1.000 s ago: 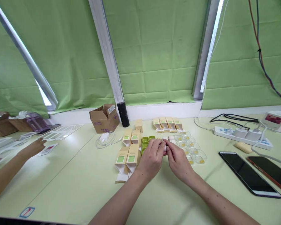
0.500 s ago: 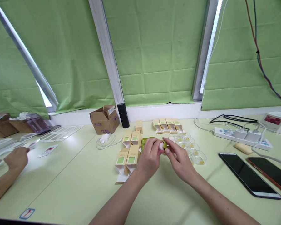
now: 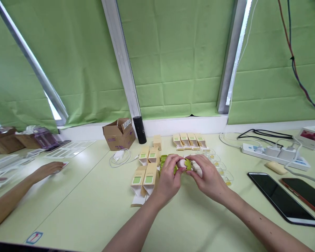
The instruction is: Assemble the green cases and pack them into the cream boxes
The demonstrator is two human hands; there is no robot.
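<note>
A small white piece (image 3: 181,163) and a green case (image 3: 188,164) are being pinched between both hands. The left hand (image 3: 168,176) fingers are closing on the white piece, the right hand (image 3: 208,178) fingers on the case, just beside tan cartons (image 3: 144,178).

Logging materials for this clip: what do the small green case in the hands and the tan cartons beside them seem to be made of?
Green case: probably moulded plastic, smooth with a slight sheen; held between the left hand and right hand, with a white piece at it, material unclear.
Tan cartons: thin paperboard, matt, with folded flaps and green printed labels.
</note>
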